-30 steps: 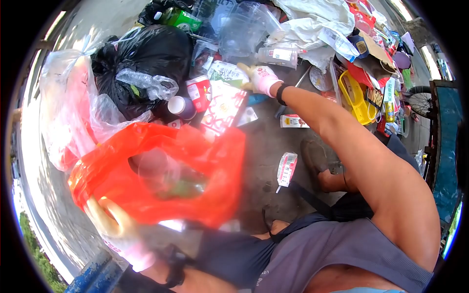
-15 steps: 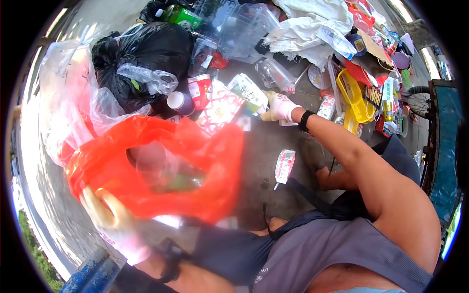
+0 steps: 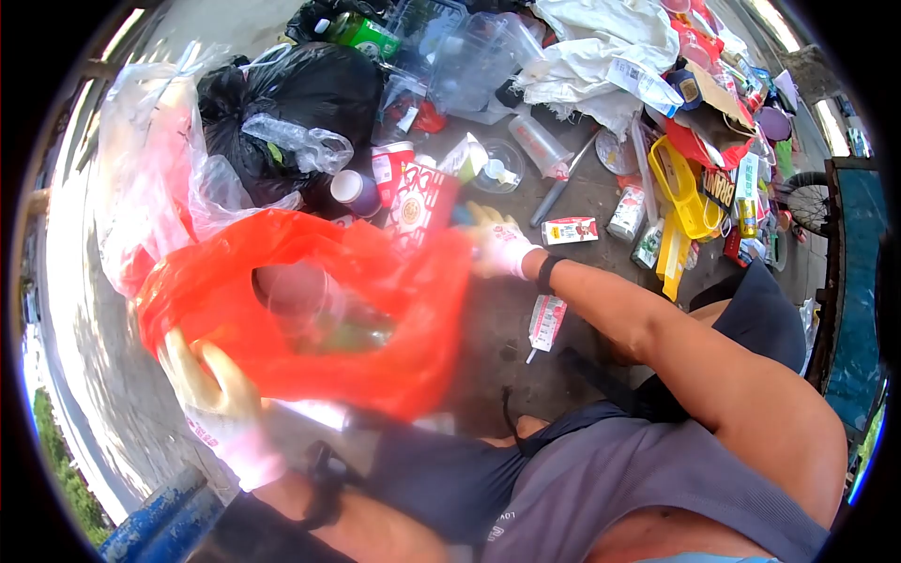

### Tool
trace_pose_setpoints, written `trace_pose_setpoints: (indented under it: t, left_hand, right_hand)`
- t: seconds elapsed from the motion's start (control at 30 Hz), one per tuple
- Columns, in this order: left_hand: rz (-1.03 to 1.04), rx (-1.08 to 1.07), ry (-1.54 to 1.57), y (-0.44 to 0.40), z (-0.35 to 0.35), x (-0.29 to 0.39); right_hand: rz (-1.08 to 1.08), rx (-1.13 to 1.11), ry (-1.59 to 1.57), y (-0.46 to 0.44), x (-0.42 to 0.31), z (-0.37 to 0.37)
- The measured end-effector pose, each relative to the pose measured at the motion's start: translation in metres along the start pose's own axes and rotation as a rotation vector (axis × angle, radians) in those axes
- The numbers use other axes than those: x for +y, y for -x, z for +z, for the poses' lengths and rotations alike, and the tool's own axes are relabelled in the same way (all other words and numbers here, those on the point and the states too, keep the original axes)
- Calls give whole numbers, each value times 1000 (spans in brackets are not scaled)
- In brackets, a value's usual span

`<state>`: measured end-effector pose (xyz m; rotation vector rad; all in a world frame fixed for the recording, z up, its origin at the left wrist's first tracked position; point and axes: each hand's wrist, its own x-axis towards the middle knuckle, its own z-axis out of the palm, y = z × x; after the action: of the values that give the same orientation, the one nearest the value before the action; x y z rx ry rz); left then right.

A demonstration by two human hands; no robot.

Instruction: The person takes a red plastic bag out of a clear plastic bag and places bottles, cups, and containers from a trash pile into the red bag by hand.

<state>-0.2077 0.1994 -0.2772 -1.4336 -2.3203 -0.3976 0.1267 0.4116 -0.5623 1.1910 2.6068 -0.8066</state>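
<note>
My left hand [image 3: 221, 399], in a pale work glove, grips the near left edge of a red plastic bag [image 3: 225, 272]. The bag's mouth gapes, and a clear plastic cup [image 3: 300, 296] shows inside it. My right hand [image 3: 497, 242], gloved too, is just right of the bag with its fingers curled and blurred. A bluish bit shows at its fingertips, too smeared to name. Beyond the bag are a red-and-white paper box [image 3: 418, 202] and a paper cup [image 3: 355, 192]. A small drink carton with a straw [image 3: 546, 322] lies on the ground below my right hand.
A black garbage bag [image 3: 300, 98] and a clear bag [image 3: 141, 159] stand at the back left. Clear plastic containers [image 3: 479, 56], a white sack [image 3: 601, 47], a yellow plastic piece [image 3: 680, 183] and other litter lie behind and right. A blue-panelled frame [image 3: 856, 281] borders the right.
My right hand has moved left and nearer, towards the red bag, uncovering another small carton and a clear round lid. My left hand still holds the bag's edge.
</note>
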Motion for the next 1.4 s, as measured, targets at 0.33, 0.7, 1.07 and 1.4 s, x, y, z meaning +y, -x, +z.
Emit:
trace_pose_setpoints:
  t: [0.33,0.7,1.07,1.4]
  left_hand:
    - [60,43,150,-6,-4,10]
    - [17,28,192,-8,-9,14]
    - [-5,96,197,-14,-12,15]
    - [-36,47,91,-4,-2,-6]
  right_hand:
    - [189,408,-469,23,-24,-42]
    - [-669,258,-549,20,-238,-106]
    - [-575,330,-543,19,-241,-119]
    - [600,374,-40,-41,124,-84]
